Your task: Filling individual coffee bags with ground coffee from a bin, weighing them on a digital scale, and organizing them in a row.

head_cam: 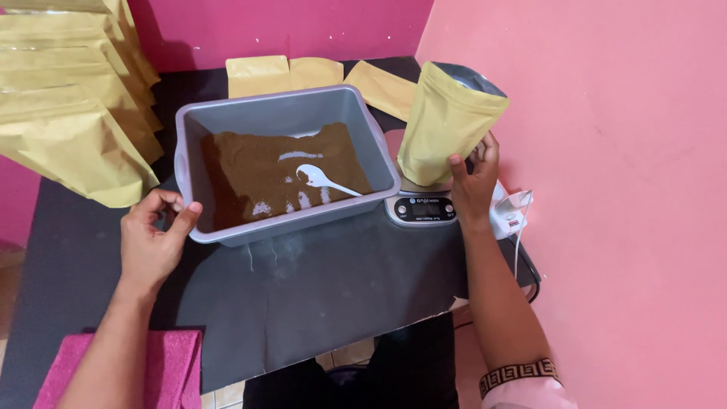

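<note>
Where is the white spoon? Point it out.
In the head view, the white spoon lies on the brown powder inside the grey tub, left of the scale and between both hands.

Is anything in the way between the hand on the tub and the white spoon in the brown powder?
Nothing visible blocks it. The left hand grips the near-left corner of the grey tub, and the white spoon lies uncovered on the brown powder. Only the tub's low rim lies between them.

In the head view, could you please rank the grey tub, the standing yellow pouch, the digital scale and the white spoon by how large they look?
1. Grey tub
2. Standing yellow pouch, gripped by the right hand
3. Digital scale, partly hidden under the pouch, so this rank is unsure
4. White spoon
</note>
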